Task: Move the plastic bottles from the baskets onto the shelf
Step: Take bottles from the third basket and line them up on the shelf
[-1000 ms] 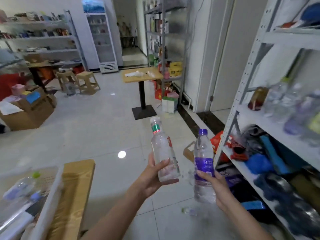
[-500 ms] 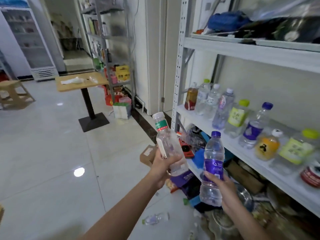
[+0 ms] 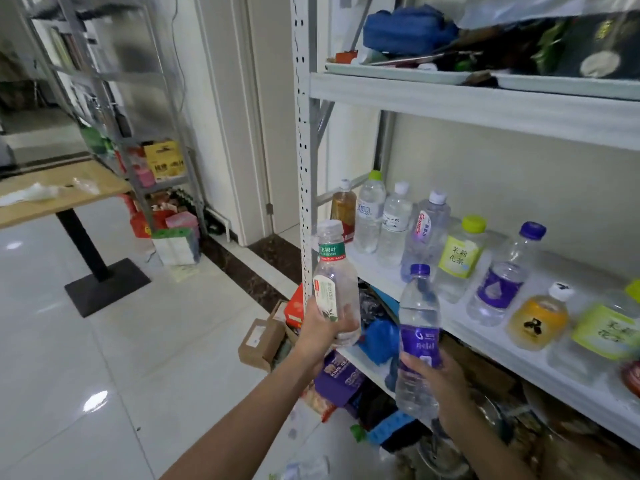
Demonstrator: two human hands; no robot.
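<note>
Fingers (image 3: 415,367) grip green-label bottle (image 3: 334,271), purple-label bottle (image 3: 419,306); both seemingly near-upright, caps up.

On my left I see a wooden table (image 3: 107,183) on a black pedestal base (image 3: 107,285), crumpled white paper (image 3: 31,197) lying on it; an open cardboard box (image 3: 258,344) sits on the glossy tiled floor (image 3: 104,375).
</note>
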